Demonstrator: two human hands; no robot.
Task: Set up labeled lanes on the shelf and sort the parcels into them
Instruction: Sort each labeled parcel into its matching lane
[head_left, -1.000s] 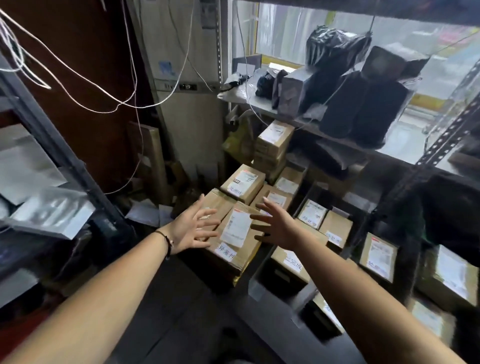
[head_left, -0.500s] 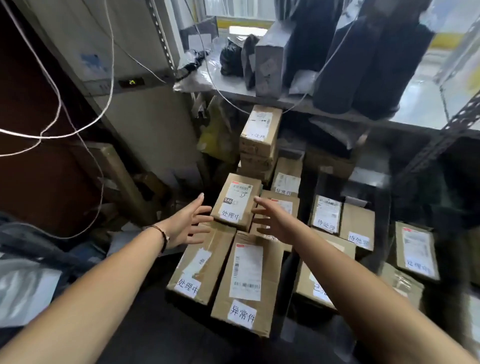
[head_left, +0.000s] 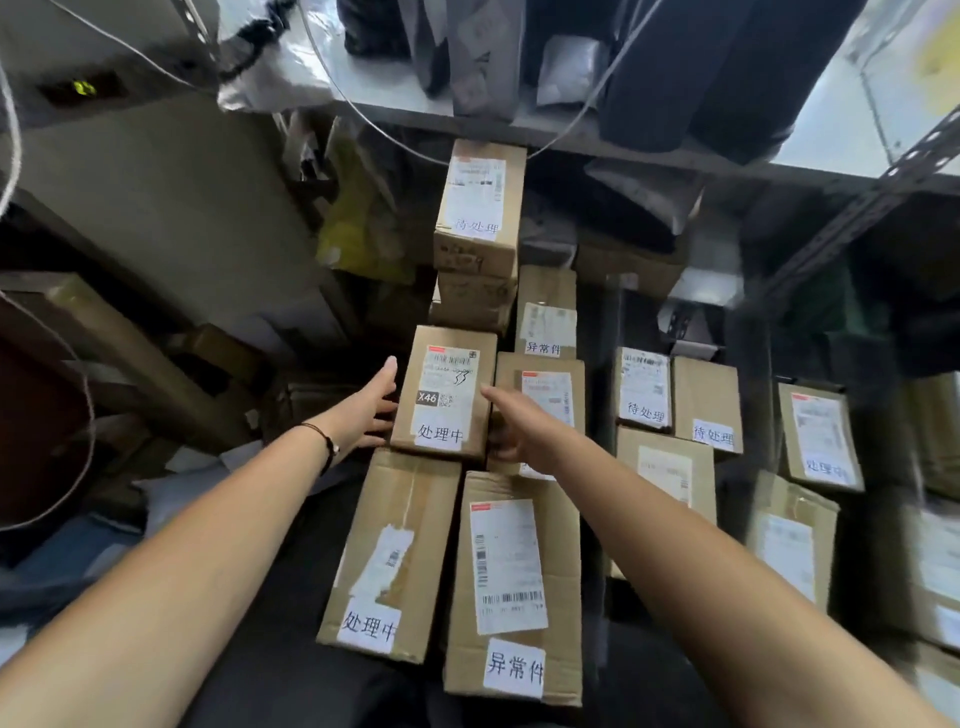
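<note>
Above us a grey metal shelf (head_left: 649, 150) carries dark bags (head_left: 701, 78); below it, labelled cardboard parcels (head_left: 511, 582) crowd together. Mid-pile, our left hand (head_left: 363, 410) lies straight-fingered against the X46 parcel (head_left: 447, 389); our right hand (head_left: 519, 426) meets its other side, and we cannot tell how its fingers curl.

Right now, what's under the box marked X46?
The X46 box hides its own support. Its near edge overlaps the far end of another cardboard box; anything else beneath is covered.
</note>
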